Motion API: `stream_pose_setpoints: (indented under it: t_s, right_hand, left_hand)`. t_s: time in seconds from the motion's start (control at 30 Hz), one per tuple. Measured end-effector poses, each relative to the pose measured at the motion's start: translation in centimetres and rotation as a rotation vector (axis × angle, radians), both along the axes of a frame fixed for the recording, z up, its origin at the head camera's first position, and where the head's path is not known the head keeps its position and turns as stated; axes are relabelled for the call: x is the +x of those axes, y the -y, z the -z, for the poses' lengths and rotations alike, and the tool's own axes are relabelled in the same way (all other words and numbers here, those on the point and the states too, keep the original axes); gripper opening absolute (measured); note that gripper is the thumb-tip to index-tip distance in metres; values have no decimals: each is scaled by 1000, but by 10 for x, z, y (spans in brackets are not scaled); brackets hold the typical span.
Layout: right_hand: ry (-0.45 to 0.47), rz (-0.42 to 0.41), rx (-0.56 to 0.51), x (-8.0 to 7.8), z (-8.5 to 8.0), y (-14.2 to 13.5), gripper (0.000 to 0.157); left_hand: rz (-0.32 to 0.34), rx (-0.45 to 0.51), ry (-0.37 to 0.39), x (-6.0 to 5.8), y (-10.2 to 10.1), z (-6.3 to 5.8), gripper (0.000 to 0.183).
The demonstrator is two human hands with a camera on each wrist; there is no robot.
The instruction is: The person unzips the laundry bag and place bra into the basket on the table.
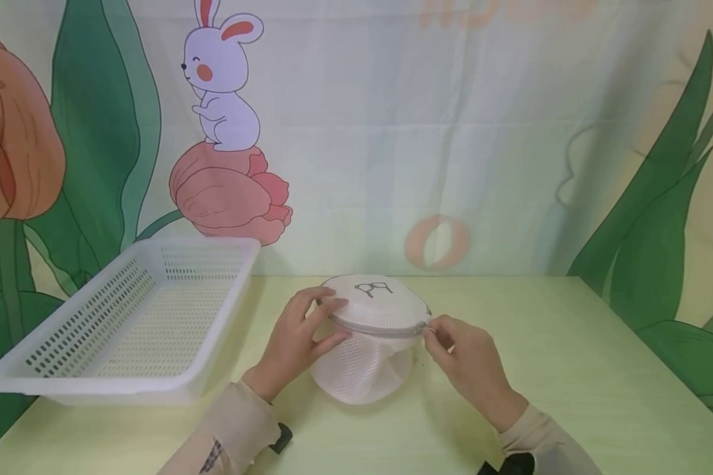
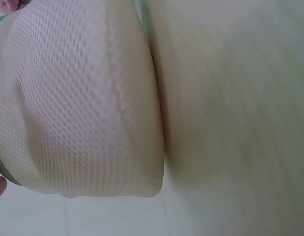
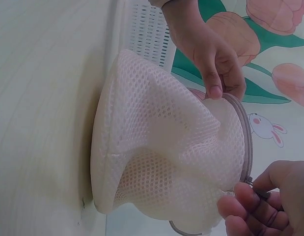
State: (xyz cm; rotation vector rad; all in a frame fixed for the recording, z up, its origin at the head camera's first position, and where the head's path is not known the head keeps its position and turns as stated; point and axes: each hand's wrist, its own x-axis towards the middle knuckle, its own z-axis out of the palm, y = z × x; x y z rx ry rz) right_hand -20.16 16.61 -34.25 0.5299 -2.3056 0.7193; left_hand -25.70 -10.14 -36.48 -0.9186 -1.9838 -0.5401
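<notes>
Mesh bag (image 1: 356,379) sits between both hands, its left rim apparently held to keep the zipper (image 1: 380,330) steady: the left hand (image 1: 294,333) grips there, fingers loosely spread on top, thumb lower. At the right, the right hand (image 1: 469,353) pinches the pull tab (image 3: 262,193), thumb and finger closed together. It stands on the table (image 1: 570,369), right of a white basket (image 1: 95,386), a printed backdrop (image 1: 511,165) on the far side.

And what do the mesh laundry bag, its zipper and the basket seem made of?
Mesh laundry bag: likely synthetic netting, matte off-white, softly folded, open-celled. Zipper: likely fabric tape, dull grey, bending with the top; teeth unclear. Perforated basket: probably moulded plastic, satin white, smooth rounded rim.
</notes>
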Motion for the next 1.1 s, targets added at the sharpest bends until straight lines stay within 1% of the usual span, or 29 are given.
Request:
stream_pose_setpoints:
  t_s: [0.17,0.37,0.5,0.6,0.73,0.83,0.93,1.1]
  right_hand:
    - [14,5,-1,-1,1,0,10]
    - [6,7,1,-2,3,0,10]
    - [2,11,-5,-2,3,0,11]
    - [17,20,-11,-1,3,0,11]
    - [54,33,-16,-1,4,0,10]
    - [65,38,-17,-2,5,-1,10]
    - [54,41,-11,-3,6,-1,10]
    - [47,36,-4,-3,4,-1,10]
  left_hand:
    - [-5,14,51,0,5,-5,61]
    - [2,63,152,1,13,-6,72]
    - [10,102,236,1,16,-6,76]
    - [7,137,322,0,17,-4,77]
    - [-10,201,461,-1,19,0,79]
    - [-19,245,561,-2,19,2,80]
    - [-30,279,643,-4,20,4,77]
    - [-14,351,761,-9,21,8,74]
